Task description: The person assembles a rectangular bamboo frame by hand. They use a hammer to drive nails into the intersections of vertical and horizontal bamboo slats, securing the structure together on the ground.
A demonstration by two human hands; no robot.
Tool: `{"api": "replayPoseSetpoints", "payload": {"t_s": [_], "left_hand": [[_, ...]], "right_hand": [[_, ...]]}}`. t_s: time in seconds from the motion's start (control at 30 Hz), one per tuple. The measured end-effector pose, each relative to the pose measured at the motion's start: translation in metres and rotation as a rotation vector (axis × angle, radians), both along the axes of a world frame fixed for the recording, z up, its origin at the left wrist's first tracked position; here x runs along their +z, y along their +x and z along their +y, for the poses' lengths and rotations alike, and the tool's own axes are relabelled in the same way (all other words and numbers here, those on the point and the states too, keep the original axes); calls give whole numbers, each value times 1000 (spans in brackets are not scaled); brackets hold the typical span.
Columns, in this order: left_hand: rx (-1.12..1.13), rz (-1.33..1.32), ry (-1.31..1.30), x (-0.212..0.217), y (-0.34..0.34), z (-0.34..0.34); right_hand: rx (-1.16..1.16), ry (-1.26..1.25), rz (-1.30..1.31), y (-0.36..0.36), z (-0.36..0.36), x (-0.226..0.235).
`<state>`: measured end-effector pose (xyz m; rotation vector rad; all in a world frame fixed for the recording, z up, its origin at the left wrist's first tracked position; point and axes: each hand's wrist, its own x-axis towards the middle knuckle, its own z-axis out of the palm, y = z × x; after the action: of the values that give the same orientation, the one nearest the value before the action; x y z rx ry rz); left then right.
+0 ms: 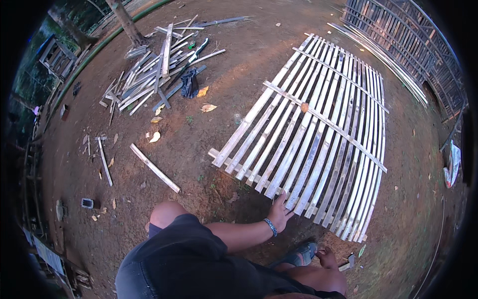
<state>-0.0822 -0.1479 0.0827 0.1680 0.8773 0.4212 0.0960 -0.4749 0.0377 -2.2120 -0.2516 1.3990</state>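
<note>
— Bamboo, all of it: a panel [318, 134] of pale split slats lies flat on the bare brown dirt [209, 164], tied across by three thin crossbars.

— And the hands?

— Left hand [280, 212] reaches forward from the lower edge to the panel's near end. Its fingers are spread and laid on the end of one slat; it looks like an open touch rather than a closed grasp, though the fingertips are too small to read surely. A blue band sits on that wrist.

— The right?

— Right hand [327, 257] hangs low, just beside a sandalled foot [301, 255] and near the panel's near right corner. Fingers seem loosely curled; whether anything is in them I cannot tell.

— What lies around?

— One loose slat [155, 168] rests alone on the dirt, left of the panel and well apart from it. Farther off, upper left, a heap [154, 70] of cut bamboo scraps with a dark cloth [189, 82] at its edge, and dry leaves [206, 107] scattered between heap and panel. One leaf also sits on the panel's middle crossbar. A finished fence [408, 45] stands at upper right, with long strips leaning beside it.

— Anything between hand and panel?

— Only the person's own bent knee [167, 214], to the left of the arm.
</note>
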Motion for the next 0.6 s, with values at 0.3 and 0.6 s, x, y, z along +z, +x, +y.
{"api": "replayPoseSetpoints", "payload": {"t_s": [0.3, 0.6], "left_hand": [[16, 324, -152, -82, 21, 8], [-249, 468, 0, -121, 7, -2]], "right_hand": [[-77, -139, -134, 10, -71, -5], [72, 13, -112, 58, -20, -8]]}}
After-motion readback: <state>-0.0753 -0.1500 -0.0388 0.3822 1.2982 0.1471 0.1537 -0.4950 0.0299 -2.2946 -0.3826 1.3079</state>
